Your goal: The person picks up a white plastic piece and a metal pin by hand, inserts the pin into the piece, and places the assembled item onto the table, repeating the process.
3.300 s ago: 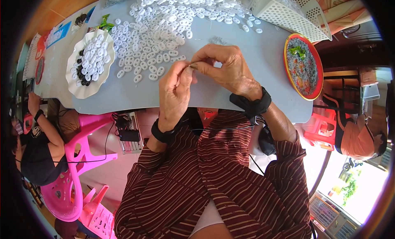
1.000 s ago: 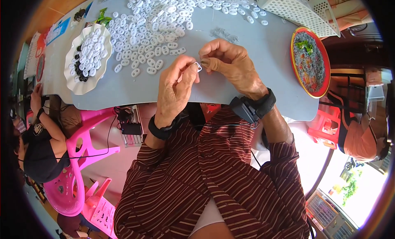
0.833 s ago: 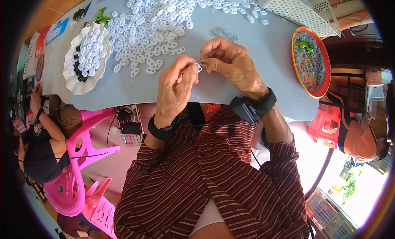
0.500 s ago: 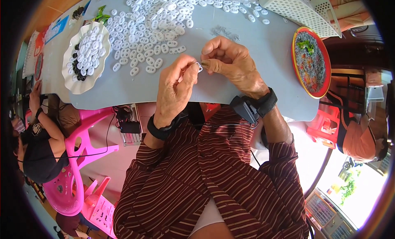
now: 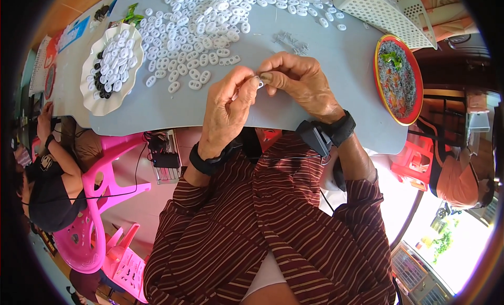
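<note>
A small white plastic ring [image 5: 258, 82] sits pinched between both hands just above the near table [image 5: 315, 111] edge: left hand [image 5: 227, 108] grip narrow on it, right hand [image 5: 302, 84] fingertips closed against it. This looks like a fitting step; next calls for fine, steady alignment.

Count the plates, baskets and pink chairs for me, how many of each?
White scalloped plate of small rings: 1
Round red-rimmed plate: 1
White plastic mesh basket: 1
Pink plastic chairs: 1, maybe a second below it
Total: 4
</note>
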{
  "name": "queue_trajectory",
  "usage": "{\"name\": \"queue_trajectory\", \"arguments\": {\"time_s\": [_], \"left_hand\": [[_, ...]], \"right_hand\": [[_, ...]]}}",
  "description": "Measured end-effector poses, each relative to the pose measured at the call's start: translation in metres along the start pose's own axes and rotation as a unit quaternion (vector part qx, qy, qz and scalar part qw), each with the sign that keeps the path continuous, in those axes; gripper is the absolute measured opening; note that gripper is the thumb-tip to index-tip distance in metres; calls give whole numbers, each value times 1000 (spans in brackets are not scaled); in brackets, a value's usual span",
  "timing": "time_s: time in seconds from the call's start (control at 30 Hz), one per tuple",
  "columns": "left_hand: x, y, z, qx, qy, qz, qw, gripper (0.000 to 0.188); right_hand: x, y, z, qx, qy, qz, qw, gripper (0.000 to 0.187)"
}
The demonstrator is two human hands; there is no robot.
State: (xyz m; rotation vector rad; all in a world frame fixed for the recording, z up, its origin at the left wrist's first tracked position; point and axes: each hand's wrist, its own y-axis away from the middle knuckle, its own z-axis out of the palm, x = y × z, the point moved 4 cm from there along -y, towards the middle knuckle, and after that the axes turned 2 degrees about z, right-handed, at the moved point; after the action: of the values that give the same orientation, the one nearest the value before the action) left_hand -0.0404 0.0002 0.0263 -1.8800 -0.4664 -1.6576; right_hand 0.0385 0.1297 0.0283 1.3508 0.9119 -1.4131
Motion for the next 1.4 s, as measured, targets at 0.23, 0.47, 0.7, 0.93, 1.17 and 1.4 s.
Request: {"name": "queue_trajectory", "arguments": {"time_s": [0.23, 0.47, 0.7, 0.93, 1.17, 1.4], "left_hand": [[0, 3, -3, -37, 44, -74, 996, 23], [-2, 3, 1, 4, 80, -58, 995, 18], [-6, 2, 1, 44, 103, -50, 992, 15], [-4, 3, 0, 47, 103, -42, 993, 15], [-5, 3, 1, 42, 130, -39, 990, 15], [-10, 2, -2, 46, 95, -43, 993, 16]], "right_hand": [[-1, 4, 3, 30, -3, -8, 1000, 16], [-1, 5, 5, 49, 42, -1, 998, 18], [-3, 1, 9, 63, 86, -3, 994, 23], [-7, 7, 5, 90, 16, 14, 996, 25], [-2, 8, 8, 71, 20, -15, 997, 19], [0, 6, 10, 87, 29, -24, 995, 16]]}}
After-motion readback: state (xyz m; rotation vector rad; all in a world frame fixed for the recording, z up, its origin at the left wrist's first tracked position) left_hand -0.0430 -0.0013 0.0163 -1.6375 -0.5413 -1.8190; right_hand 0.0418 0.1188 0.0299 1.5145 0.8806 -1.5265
